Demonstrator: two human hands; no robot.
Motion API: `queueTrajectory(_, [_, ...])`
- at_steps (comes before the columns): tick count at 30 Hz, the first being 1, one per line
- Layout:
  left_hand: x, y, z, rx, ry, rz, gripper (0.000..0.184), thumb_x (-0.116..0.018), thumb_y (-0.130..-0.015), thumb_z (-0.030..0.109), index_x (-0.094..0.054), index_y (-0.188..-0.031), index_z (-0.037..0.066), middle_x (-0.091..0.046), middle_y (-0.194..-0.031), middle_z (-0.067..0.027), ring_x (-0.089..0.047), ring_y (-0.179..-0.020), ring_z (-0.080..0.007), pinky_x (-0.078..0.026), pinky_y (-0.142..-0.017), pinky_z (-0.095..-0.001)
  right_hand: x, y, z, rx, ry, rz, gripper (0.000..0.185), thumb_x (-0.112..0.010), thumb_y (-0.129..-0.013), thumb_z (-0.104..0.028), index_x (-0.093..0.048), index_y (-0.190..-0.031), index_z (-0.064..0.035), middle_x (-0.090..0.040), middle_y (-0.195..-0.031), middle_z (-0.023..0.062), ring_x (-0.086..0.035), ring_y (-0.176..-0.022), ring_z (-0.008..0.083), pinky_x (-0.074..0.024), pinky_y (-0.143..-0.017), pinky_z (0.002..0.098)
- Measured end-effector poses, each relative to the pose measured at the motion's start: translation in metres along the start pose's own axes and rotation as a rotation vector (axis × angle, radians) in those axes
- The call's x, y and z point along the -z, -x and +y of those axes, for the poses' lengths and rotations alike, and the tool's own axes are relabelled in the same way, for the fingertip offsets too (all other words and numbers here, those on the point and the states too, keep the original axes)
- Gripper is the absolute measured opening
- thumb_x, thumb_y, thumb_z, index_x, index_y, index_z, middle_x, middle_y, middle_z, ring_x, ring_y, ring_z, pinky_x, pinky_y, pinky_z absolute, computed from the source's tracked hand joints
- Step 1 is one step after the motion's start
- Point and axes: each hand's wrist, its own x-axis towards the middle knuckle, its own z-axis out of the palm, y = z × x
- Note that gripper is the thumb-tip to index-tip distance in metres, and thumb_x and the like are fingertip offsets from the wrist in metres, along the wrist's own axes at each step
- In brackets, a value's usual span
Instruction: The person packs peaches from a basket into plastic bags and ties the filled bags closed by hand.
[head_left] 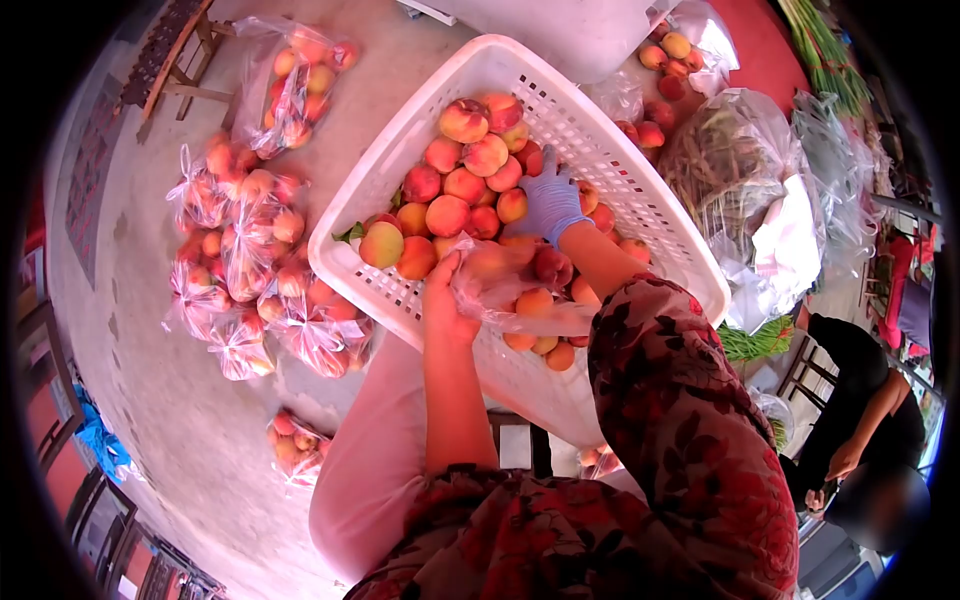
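Observation:
A white plastic basket (pixel 700 285) holds a heap of red and yellow peaches (pixel 447 215), some with green leaves. Bare, my left hand (pixel 446 308) pinches the edge of a clear plastic bag (pixel 478 283), which lies over the near part of the basket. Through the film and beside it several peaches show; how many are inside I cannot tell. My right hand (pixel 552 203), in a thin blue glove, rests on the peaches near the basket's right wall, its fingers apart. Its fingertips are partly hidden among the fruit.
Tied clear bags of peaches (pixel 250 235) cluster on the floor at left, with another bag (pixel 297 445) below. Large plastic bags (pixel 735 160) and green stalks (pixel 825 50) stand at right. Another person (pixel 870 410) sits at lower right. A wooden stool (pixel 185 70) is at upper left.

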Motion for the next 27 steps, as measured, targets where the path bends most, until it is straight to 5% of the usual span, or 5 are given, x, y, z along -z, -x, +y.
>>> queueTrajectory(10, [-0.012,0.013,0.002,-0.020,-0.026,-0.048,0.010,-0.055,-0.080,0.014,-0.056,-0.090,0.010,-0.053,-0.071,0.0016,-0.047,-0.055,-0.0094,-0.038,-0.046,-0.0212,0.018,0.002,0.030,0.242,-0.063,-0.020,0.073,-0.074,-0.050,-0.051,-0.059,-0.109,-0.0092,-0.029,-0.129,0.0245,-0.039,-0.110,0.0437,-0.0368,-0.093,0.0432])
queueTrajectory(17, [-0.006,0.008,-0.005,-0.020,-0.112,-0.058,0.016,-0.056,-0.081,0.018,-0.057,-0.093,0.007,-0.057,-0.077,-0.0012,-0.051,-0.062,-0.0118,-0.040,-0.051,-0.0221,0.058,0.090,0.062,0.164,-1.933,-0.804,0.075,-0.063,-0.071,-0.052,-0.045,-0.119,0.0020,-0.050,-0.114,0.0117,-0.049,-0.105,0.0219,-0.0435,-0.088,0.0311])
queueTrajectory(20, [-0.015,0.012,-0.007,0.008,-0.101,-0.011,0.019,-0.057,-0.081,0.020,-0.058,-0.095,0.008,-0.057,-0.078,-0.0007,-0.050,-0.061,-0.0118,-0.041,-0.051,-0.0237,0.057,0.115,0.042,-0.020,-1.449,-0.751,0.076,-0.065,-0.067,-0.054,-0.046,-0.120,-0.0027,-0.049,-0.116,0.0167,-0.047,-0.107,0.0298,-0.0417,-0.090,0.0384])
queueTrajectory(23, [0.005,0.004,-0.009,0.048,-0.120,-0.144,0.026,-0.054,-0.083,0.018,-0.055,-0.107,0.008,-0.058,-0.090,0.0014,-0.054,-0.074,-0.0105,-0.042,-0.058,-0.0234,0.034,0.135,0.023,0.326,-0.305,-0.028,0.071,-0.069,-0.062,-0.045,-0.047,-0.120,-0.0099,-0.047,-0.116,0.0231,-0.039,-0.111,0.0413,-0.0368,-0.093,0.0446])
queueTrajectory(27, [0.003,0.007,-0.009,0.017,-0.106,-0.141,0.024,-0.051,-0.084,0.016,-0.053,-0.108,0.010,-0.056,-0.094,0.0027,-0.051,-0.076,-0.0074,-0.039,-0.058,-0.0218,0.049,0.148,-0.001,0.275,-0.193,-0.063,0.047,-0.065,-0.066,-0.035,-0.058,-0.106,-0.0112,-0.048,-0.111,0.0273,-0.038,-0.111,0.0446,-0.0370,-0.089,0.0461])
